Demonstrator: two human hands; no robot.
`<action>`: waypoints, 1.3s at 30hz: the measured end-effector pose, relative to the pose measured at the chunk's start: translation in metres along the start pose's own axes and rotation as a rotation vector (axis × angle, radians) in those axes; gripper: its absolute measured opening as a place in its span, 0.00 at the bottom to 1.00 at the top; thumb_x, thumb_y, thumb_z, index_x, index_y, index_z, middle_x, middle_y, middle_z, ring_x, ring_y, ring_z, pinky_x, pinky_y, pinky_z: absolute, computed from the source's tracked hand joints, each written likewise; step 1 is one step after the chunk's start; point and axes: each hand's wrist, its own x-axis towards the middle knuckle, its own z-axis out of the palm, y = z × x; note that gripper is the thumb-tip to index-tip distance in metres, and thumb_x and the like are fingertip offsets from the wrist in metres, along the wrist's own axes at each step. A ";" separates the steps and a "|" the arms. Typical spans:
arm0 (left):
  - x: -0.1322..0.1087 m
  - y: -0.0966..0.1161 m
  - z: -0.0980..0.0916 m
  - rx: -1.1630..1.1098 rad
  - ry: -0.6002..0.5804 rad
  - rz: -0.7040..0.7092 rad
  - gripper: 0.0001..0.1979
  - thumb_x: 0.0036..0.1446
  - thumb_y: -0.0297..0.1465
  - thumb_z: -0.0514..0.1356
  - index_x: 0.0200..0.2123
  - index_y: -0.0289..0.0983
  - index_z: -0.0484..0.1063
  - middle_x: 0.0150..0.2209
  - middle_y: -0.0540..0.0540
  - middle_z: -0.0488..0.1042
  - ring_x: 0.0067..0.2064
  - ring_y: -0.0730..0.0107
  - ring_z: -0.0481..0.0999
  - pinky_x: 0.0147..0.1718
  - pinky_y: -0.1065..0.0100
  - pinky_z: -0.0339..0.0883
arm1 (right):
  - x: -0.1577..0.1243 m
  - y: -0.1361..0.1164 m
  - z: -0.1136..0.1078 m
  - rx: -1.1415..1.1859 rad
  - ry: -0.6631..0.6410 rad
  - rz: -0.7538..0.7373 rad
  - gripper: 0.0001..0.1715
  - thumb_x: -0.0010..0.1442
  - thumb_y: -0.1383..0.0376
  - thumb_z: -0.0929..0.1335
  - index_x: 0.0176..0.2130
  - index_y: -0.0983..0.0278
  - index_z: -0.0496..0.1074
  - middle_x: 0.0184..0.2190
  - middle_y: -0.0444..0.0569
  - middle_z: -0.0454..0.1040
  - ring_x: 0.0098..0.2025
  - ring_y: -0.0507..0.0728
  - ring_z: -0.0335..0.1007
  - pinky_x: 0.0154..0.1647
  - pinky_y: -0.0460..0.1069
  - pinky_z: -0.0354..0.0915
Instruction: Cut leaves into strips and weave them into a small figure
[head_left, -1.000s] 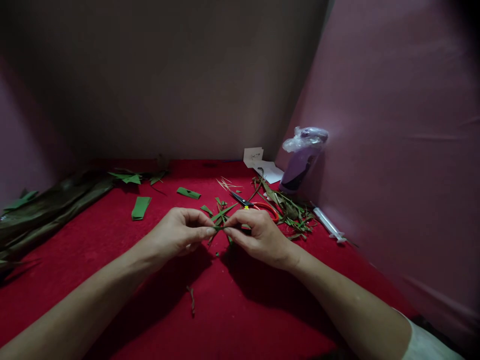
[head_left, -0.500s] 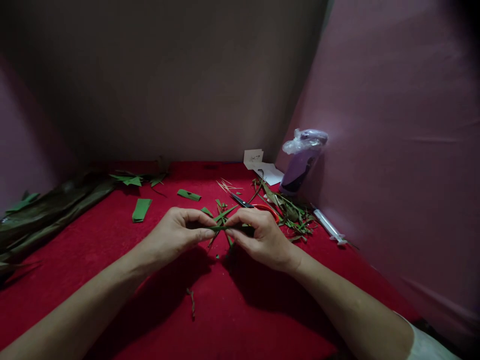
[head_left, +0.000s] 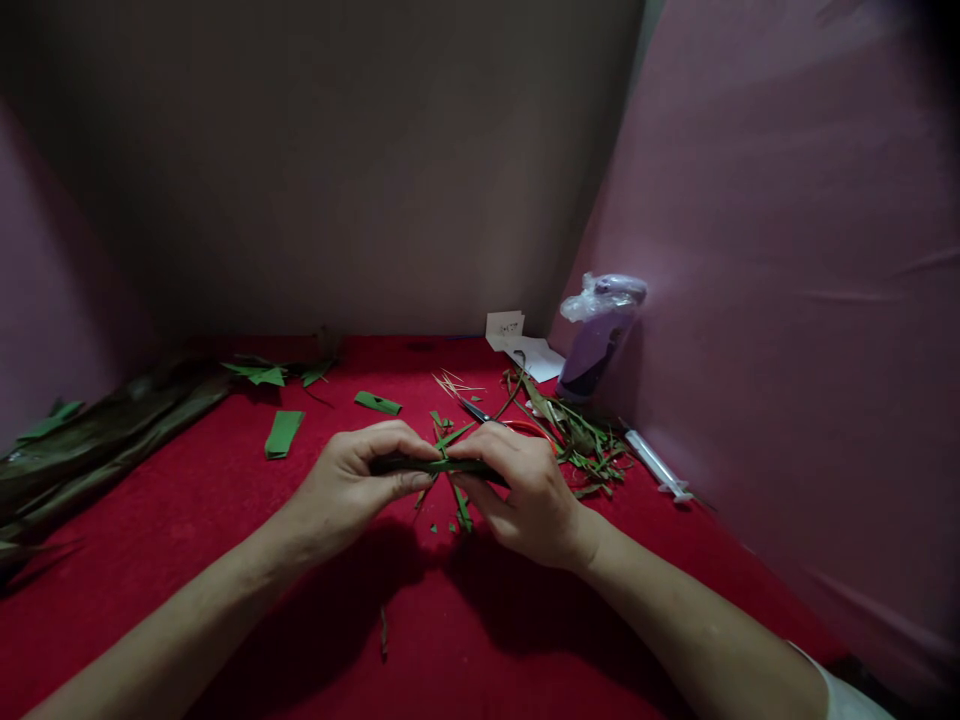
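Between my two hands a narrow green leaf strip [head_left: 444,465] is stretched level above the red cloth. My left hand [head_left: 375,470] pinches its left part between thumb and fingers. The right part is pinched by my right hand [head_left: 517,485], whose fingers partly cover it. Beneath and behind the strip lie thin green leaf cuttings [head_left: 461,510], crossing one another. Just beyond my right hand are scissors [head_left: 480,412] with red-orange handles, partly hidden by that hand.
Thin sticks [head_left: 454,384] lie behind the scissors. A pile of leaf scraps [head_left: 589,440], a syringe [head_left: 656,465] and a purple bottle [head_left: 600,340] in plastic stand to the right. Cut leaf pieces [head_left: 283,434] and long dark leaves [head_left: 112,445] are left; white cards [head_left: 504,328] sit behind.
My hands still hold the leaf strip, and more of it now shows, its ends lying against both palms. The camera view has tilted slightly up, so things sit lower.
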 end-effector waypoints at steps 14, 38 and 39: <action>-0.001 0.000 -0.003 0.153 0.099 0.292 0.07 0.53 0.23 0.59 0.33 0.38 0.75 0.31 0.48 0.73 0.33 0.70 0.72 0.31 0.69 0.66 | 0.003 0.000 -0.002 -0.025 0.059 -0.036 0.09 0.62 0.66 0.63 0.39 0.68 0.70 0.31 0.51 0.74 0.32 0.53 0.69 0.34 0.48 0.64; -0.004 0.002 0.002 0.539 0.055 0.395 0.08 0.57 0.29 0.55 0.34 0.39 0.74 0.29 0.47 0.75 0.31 0.70 0.72 0.31 0.69 0.66 | 0.000 0.003 0.001 -0.134 0.124 -0.106 0.09 0.60 0.71 0.63 0.37 0.65 0.72 0.31 0.50 0.76 0.32 0.52 0.70 0.33 0.48 0.66; -0.004 0.002 0.003 0.555 0.060 0.402 0.08 0.58 0.30 0.54 0.34 0.39 0.74 0.28 0.47 0.75 0.30 0.70 0.72 0.31 0.69 0.66 | 0.000 0.003 0.001 -0.135 0.125 -0.107 0.09 0.60 0.71 0.63 0.37 0.65 0.72 0.31 0.50 0.76 0.32 0.52 0.70 0.33 0.48 0.66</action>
